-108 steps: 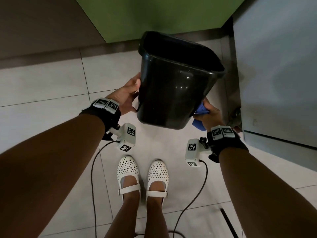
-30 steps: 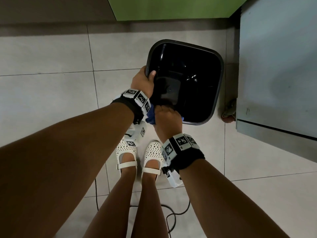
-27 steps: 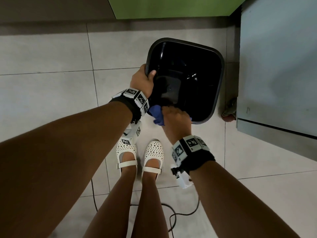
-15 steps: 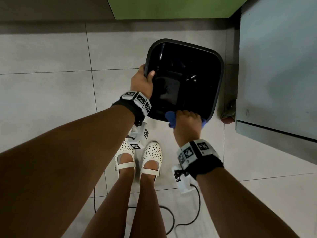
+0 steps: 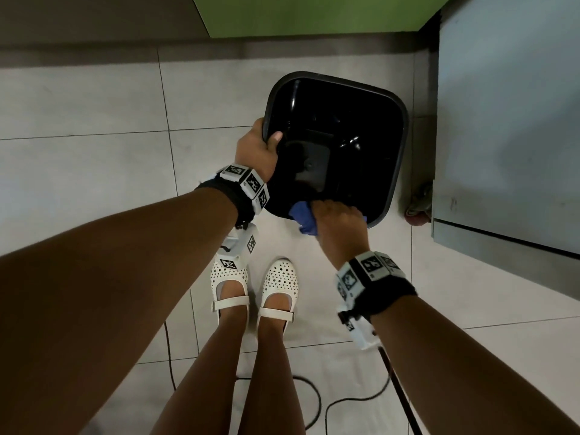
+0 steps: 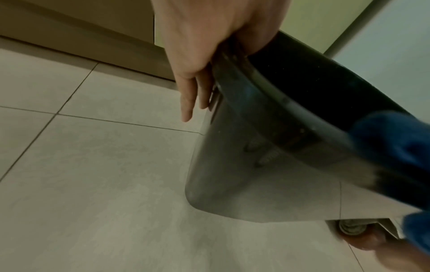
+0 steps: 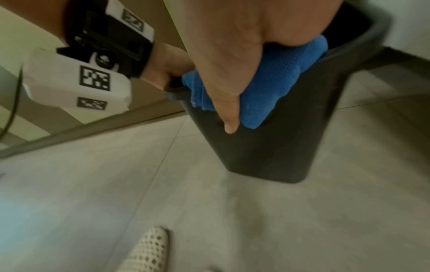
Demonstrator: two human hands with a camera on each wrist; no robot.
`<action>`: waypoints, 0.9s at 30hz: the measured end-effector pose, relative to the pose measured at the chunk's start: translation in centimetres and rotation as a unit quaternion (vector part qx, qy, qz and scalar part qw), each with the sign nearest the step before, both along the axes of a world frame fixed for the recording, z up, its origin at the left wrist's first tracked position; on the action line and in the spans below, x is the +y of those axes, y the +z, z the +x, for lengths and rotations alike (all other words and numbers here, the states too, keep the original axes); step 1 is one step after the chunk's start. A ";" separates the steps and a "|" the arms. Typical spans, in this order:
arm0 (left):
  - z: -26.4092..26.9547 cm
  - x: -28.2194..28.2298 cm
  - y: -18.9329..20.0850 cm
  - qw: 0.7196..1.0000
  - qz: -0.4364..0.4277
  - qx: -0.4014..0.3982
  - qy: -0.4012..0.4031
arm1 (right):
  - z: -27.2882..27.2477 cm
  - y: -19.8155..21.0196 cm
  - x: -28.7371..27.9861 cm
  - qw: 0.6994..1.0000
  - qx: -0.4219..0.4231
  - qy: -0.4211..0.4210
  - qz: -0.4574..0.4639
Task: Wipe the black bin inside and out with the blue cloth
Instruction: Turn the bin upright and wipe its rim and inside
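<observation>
L hand (image 5: 255, 152): thumb hooked over the bin's left rim into the inside, other fingers (image 6: 189, 99) running down the outer wall, nearly straight. So it grips the rim between thumb and fingers. R hand (image 5: 340, 221): fingers curled over the near rim w/ the blue cloth (image 5: 303, 219) bunched under the palm; wrist view shows the cloth (image 7: 272, 82) squeezed between palm and the bin's near outer wall, one finger (image 7: 229, 117) pointing down along that wall, just beside the cloth. Fingertips on the inside of the bin can't be seen from any view.

Black bin (image 5: 397, 146): held off the floor, mouth tipped up toward the head cam, so the glossy inside and flat bottom show. Rounded-square rim, walls tapering to a smaller base. In the L wrist view the outer wall (image 6: 256, 174) reflects the floor and looks grey; cloth shows as a blurred blue patch at right. R wrist view is blurred.

Around: pale tiled floor (image 5: 94, 152) below. Two white perforated shoes (image 5: 230, 281) near side, just under the bin. Green panel (image 5: 314, 14) far side; grey cabinet (image 5: 502, 120) right, w/ a caster (image 5: 417, 205) at its lower corner, near the bin's right edge. Both wrists carry black bands w/ marker tags (image 5: 248, 183); cables (image 5: 314, 403) trail on the floor behind the feet.
</observation>
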State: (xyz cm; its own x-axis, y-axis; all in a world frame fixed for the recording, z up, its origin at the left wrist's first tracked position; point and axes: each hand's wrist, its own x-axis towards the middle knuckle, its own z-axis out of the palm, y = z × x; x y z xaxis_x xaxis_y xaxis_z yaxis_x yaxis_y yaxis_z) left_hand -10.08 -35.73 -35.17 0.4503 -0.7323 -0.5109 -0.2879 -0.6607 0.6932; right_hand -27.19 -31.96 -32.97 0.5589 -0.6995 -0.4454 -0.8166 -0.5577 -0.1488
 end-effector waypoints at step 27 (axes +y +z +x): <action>-2.2 0.7 0.5 0.976 0.051 0.043 0.208 | 6.1 -0.5 2.3 0.977 -0.058 -0.204 0.018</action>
State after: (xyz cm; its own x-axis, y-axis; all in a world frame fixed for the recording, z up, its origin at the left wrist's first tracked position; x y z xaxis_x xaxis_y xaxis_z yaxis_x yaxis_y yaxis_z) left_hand -12.25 -35.06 -34.71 0.6503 -0.4380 -0.6207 0.0770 -0.7748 0.6275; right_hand -21.06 -29.68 -33.43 0.2850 -0.8596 -0.4241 -0.9465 -0.1825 -0.2661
